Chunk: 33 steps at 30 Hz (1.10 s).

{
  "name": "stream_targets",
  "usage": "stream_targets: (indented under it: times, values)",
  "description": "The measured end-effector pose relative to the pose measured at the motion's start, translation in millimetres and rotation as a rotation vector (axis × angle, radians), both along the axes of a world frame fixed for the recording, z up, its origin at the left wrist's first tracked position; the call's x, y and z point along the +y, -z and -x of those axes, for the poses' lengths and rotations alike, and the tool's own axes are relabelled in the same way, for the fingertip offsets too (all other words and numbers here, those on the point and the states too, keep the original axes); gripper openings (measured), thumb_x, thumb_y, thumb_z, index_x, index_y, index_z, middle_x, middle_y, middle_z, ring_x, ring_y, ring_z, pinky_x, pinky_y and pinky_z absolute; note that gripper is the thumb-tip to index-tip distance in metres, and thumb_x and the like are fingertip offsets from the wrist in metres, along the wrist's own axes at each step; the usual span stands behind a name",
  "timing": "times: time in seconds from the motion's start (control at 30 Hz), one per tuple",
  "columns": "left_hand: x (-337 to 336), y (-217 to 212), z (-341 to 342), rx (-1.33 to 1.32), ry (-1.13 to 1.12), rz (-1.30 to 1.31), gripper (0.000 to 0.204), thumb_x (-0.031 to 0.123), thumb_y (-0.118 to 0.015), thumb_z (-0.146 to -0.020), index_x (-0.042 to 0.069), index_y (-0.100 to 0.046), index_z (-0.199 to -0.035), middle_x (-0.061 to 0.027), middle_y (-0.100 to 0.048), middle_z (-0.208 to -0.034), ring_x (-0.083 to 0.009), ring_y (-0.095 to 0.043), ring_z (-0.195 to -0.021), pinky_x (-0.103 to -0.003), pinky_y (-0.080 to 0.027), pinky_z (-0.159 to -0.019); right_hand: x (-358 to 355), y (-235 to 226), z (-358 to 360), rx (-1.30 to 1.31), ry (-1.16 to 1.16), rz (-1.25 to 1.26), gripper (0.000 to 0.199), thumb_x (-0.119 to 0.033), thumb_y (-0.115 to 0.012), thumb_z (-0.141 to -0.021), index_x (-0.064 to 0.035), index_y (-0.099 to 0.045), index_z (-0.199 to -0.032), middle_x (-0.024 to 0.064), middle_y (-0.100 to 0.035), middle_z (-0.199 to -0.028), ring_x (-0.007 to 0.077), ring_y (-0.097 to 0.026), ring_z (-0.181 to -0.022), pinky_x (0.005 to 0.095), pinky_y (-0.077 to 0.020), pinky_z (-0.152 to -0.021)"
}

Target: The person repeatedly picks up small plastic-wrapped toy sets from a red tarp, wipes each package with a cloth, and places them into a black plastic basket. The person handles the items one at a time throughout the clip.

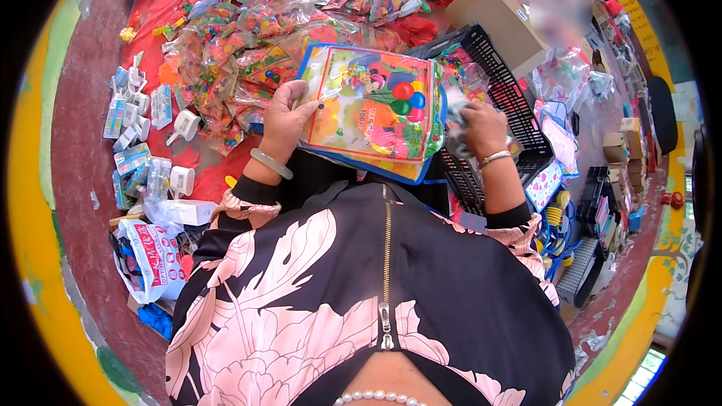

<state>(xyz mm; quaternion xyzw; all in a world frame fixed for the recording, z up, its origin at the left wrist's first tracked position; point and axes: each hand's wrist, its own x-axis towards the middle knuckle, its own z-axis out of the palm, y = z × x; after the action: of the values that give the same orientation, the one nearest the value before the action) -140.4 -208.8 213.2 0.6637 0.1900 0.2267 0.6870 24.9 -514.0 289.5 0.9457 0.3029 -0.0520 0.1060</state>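
My left hand pinches the left edge of a flat, colourful printed balloon bag in front of my chest, its thumb lying on top. Balloons and cartoon figures are printed on the bag, and blue edges show around and under it. At its right side my right hand is closed on a crumpled grey-white thing, blurred, whose kind I cannot make out. This hand is over the near side of a black plastic crate. Beyond the bag spreads a heap of small clear packets with colourful contents.
A cardboard box stands behind the crate. White-handled items and blue-white packs lie at left, above a white carrier bag. Blue and yellow items and small brown boxes sit at right. Red sheeting covers the ground.
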Motion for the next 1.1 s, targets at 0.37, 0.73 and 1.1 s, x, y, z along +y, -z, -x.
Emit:
stream_targets:
  times: [0.37,0.73,1.1]
  values:
    - [-1.6,2.9,2.1,-0.081,0.037,0.132,0.038,-0.001,-0.065,-0.08,-0.003,-0.051,-0.115,-0.0112,-0.056,-0.113,-0.0162,-0.054,-0.104,-0.028,-0.043,-0.092,-21.1,-25.1,24.6,0.689,0.198,-0.935,0.024,-0.02,-0.065,-0.08,0.0039,-0.066,-0.084,0.0076,-0.064,-0.074,0.0121,-0.059,-0.069,0.0266,-0.0466,-0.063]
    - [-4.4,-3.5,4.0,-0.05,0.019,0.126,0.038,0.0,-0.064,-0.081,-0.004,-0.05,-0.116,-0.0114,-0.057,-0.113,-0.0157,-0.054,-0.103,-0.028,-0.043,-0.091,12.2,3.8,39.4,0.506,0.179,-0.786,0.026,-0.022,-0.07,-0.073,0.0006,-0.065,-0.085,0.0158,-0.066,-0.075,0.0247,-0.064,-0.069,0.0323,-0.0491,-0.064]
    - [-0.1,-0.8,4.0,-0.001,0.063,0.122,0.037,-0.002,-0.059,-0.084,-0.005,-0.048,-0.119,-0.0109,-0.056,-0.114,-0.0169,-0.053,-0.106,-0.028,-0.042,-0.092,20.4,29.1,14.4,0.494,-0.024,-0.729,0.03,-0.026,-0.077,-0.068,0.0011,-0.067,-0.079,0.0091,-0.062,-0.071,0.0144,-0.056,-0.065,0.0324,-0.0454,-0.061]
